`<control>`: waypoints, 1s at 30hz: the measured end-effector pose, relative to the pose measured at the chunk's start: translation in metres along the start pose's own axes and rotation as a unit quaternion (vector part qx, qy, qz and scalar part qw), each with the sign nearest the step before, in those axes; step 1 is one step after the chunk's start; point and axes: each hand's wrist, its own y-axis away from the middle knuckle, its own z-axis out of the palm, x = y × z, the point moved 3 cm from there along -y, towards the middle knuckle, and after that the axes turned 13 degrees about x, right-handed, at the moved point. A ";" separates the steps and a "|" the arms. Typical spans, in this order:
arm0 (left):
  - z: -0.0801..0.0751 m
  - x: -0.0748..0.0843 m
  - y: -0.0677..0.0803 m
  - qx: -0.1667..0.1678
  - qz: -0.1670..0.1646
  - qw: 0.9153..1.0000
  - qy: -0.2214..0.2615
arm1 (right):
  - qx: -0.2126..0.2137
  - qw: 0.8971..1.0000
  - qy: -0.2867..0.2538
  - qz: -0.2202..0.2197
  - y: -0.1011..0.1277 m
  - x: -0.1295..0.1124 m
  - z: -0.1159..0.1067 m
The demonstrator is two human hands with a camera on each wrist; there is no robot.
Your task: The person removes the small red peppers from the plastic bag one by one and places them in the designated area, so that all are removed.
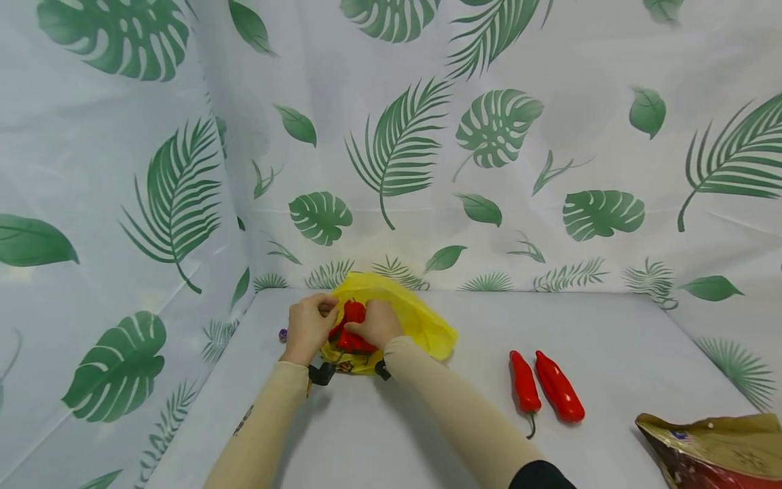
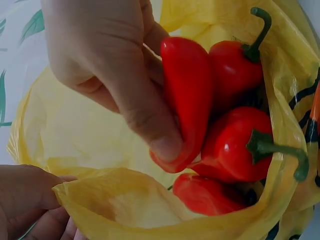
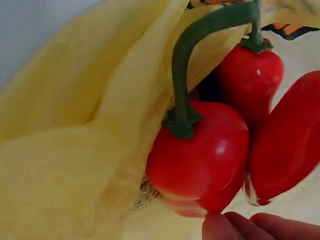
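A thin yellow plastic bag (image 1: 421, 322) lies mouth-up on the table, and several red peppers (image 2: 232, 142) with green stems are inside it. My left hand (image 1: 308, 327) pinches the bag's rim on its left side, its fingertips at the film's edge in the left wrist view. With thumb and fingers my right hand (image 1: 380, 324) grips one red pepper (image 2: 186, 90) at the bag's mouth, just beside the others. Rounded peppers with curved stems (image 3: 197, 155) fill the right wrist view, fingertips (image 3: 220, 229) showing at its lower edge.
On the white table (image 1: 611, 339), two long red peppers (image 1: 559, 388) lie right of my arm. A gold and red foil package (image 1: 715, 445) stands at the near right corner. A small purple object (image 1: 283, 335) sits left of my left hand. Leaf-printed cloth (image 1: 397, 156) walls the back and left.
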 end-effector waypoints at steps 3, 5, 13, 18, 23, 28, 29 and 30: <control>-0.001 0.000 -0.001 0.002 0.007 1.000 0.001 | 0.002 1.000 0.012 0.003 0.000 0.000 -0.003; -0.002 0.000 -0.002 0.007 0.012 1.000 0.001 | 0.004 1.000 0.019 -0.003 0.000 0.000 -0.005; -0.003 -0.002 -0.002 0.005 0.000 1.000 -0.005 | -0.001 1.000 0.017 -0.020 0.000 0.002 -0.013; -0.002 -0.002 0.001 0.001 0.001 1.000 0.001 | -0.007 1.000 -0.006 -0.009 0.008 0.009 -0.020; -0.001 0.000 0.002 -0.001 0.009 1.000 0.001 | -0.014 0.999 -0.031 -0.015 0.022 0.014 -0.038; -0.003 0.002 0.001 -0.003 0.014 1.000 -0.002 | -0.010 0.999 -0.032 -0.025 0.037 0.018 -0.063; -0.003 0.002 0.001 -0.001 0.015 1.000 -0.002 | -0.010 0.999 -0.030 -0.027 0.040 0.020 -0.067; -0.004 0.002 0.000 -0.001 0.016 1.000 -0.002 | -0.010 0.999 -0.027 -0.030 0.044 0.022 -0.072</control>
